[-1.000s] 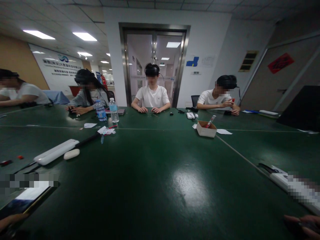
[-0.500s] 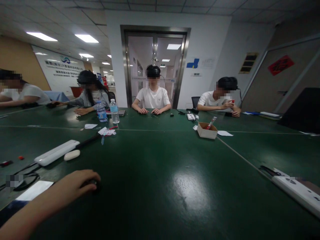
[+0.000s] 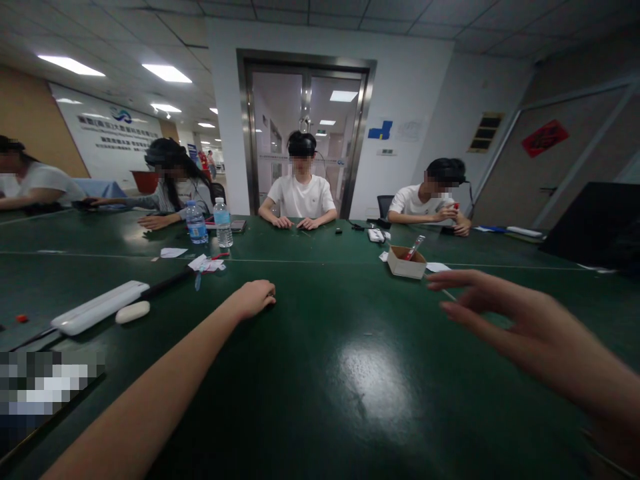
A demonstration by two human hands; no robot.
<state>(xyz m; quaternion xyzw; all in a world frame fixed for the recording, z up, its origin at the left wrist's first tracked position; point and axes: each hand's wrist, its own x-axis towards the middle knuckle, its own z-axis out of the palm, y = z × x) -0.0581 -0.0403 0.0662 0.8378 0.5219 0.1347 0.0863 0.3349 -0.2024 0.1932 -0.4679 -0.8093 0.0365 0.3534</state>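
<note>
My left hand rests low over the middle of the green table, its fingers curled down around something dark and small that I cannot make out. Raised at the right, my right hand has its fingers apart and pointing left, with nothing in them. Just beyond its fingertips stands an open cardboard box with a red and clear object leaning in it.
A white power strip and a white oval object lie at the left. Two water bottles stand farther back near crumpled papers. Several people in headsets sit across the table. A dark screen is at the right.
My left hand has moved forward and right to the table's middle. My right hand has come into view from the right. The view has shifted slightly.
</note>
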